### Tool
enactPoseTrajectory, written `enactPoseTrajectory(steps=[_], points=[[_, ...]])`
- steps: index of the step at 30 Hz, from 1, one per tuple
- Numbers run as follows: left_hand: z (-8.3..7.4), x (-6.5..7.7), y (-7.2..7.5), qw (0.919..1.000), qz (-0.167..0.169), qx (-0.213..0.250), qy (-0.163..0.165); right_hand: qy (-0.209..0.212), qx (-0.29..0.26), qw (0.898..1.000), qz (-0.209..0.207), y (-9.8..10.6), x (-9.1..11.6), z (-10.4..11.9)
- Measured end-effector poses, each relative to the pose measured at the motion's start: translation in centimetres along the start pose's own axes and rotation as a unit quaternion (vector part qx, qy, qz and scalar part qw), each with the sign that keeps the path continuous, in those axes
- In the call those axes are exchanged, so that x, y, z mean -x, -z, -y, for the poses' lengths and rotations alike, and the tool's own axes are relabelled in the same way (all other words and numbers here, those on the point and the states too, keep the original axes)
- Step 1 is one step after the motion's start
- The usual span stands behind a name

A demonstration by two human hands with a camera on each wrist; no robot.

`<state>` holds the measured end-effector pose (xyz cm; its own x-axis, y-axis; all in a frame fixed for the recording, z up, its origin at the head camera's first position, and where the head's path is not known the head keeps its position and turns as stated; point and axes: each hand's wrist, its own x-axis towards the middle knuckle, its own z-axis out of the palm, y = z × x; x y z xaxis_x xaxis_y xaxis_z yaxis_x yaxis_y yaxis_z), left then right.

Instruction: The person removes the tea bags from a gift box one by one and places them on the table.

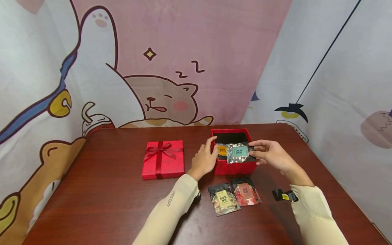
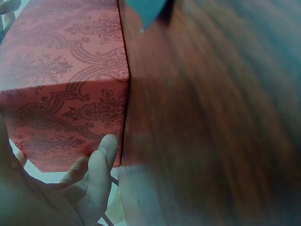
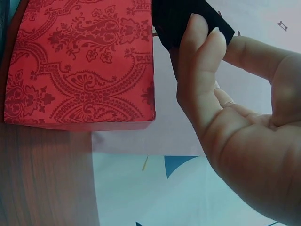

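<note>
My left hand [image 1: 204, 160] holds the left side of an open red gift box [image 1: 235, 168], with its forefinger up at the rim. Bent fingers lie against the box's patterned outer wall [image 2: 66, 122] in the left wrist view. My right hand [image 1: 272, 156] pinches the right end of a flat sachet [image 1: 239, 153] with a teal label, which lies across the box's opening. Its dark underside [image 3: 193, 23] shows between fingers and thumb in the right wrist view. A sachet with an orange-yellow label [image 1: 222, 150] sits beside it at the box's left, partly covered.
Two sachets lie in front of the box, one with a pale yellow label [image 1: 224, 200], one with a red label [image 1: 246, 192]. A red lid [image 1: 163, 160] with a ribbon bow rests left of the box. A patterned curtain hangs behind the brown table [image 1: 101, 204].
</note>
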<state>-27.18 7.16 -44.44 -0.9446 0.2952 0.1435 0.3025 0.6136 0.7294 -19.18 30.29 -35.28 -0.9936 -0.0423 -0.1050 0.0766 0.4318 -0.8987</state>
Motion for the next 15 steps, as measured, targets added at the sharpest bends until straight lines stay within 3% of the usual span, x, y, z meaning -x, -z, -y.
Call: enactPoseTrajectory(steps=[15], points=[[0.05, -0.06, -0.08, 1.0000, 0.000, -0.005, 0.007, -0.006, -0.006, 1.000, 0.004, -0.28, 0.44, -0.51]])
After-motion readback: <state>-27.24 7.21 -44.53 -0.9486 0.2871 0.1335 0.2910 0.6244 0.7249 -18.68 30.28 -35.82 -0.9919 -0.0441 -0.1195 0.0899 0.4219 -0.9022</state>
